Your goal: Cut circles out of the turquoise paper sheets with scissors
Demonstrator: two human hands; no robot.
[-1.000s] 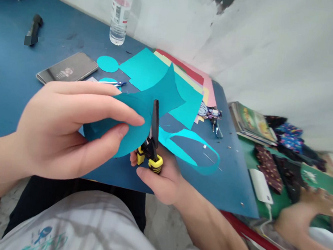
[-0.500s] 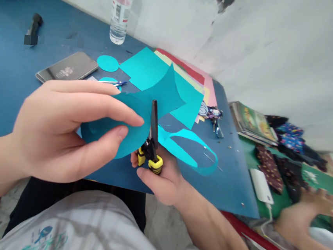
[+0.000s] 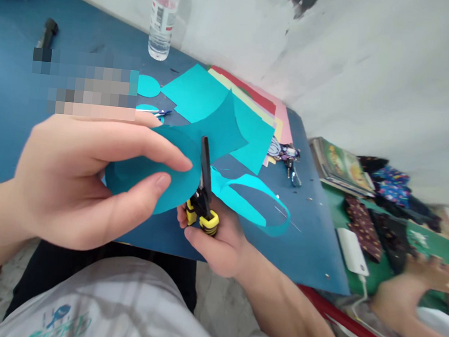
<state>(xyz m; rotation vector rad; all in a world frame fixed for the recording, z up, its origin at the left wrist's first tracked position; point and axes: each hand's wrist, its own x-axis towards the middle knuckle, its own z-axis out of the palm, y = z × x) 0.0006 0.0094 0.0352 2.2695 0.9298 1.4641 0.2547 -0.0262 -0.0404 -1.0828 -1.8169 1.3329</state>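
Observation:
My left hand (image 3: 88, 176) pinches a turquoise sheet of paper (image 3: 177, 185) between thumb and fingers. The paper has a rounded part near the hand and a pointed offcut rising behind it. My right hand (image 3: 221, 242) is closed around the yellow-and-black handles of a pair of scissors (image 3: 204, 188). Their dark blades point up and lie against the paper at the rounded edge. A curved turquoise strip (image 3: 280, 200) extends to the right above the table, beyond the scissors. Where this strip joins the held paper is hidden.
Behind my hands lie stacked coloured papers (image 3: 194, 91), a turquoise disc (image 3: 150, 86) and a blue compass-like tool (image 3: 162, 112). A water bottle (image 3: 160, 30) stands by the wall. At right, another person's hand (image 3: 432, 273) rests near a white power bank (image 3: 354, 250) and books (image 3: 341, 166).
The paper and the scissors have shifted slightly left, and the scissor blade tilts a little more to the left. Both hands keep their hold.

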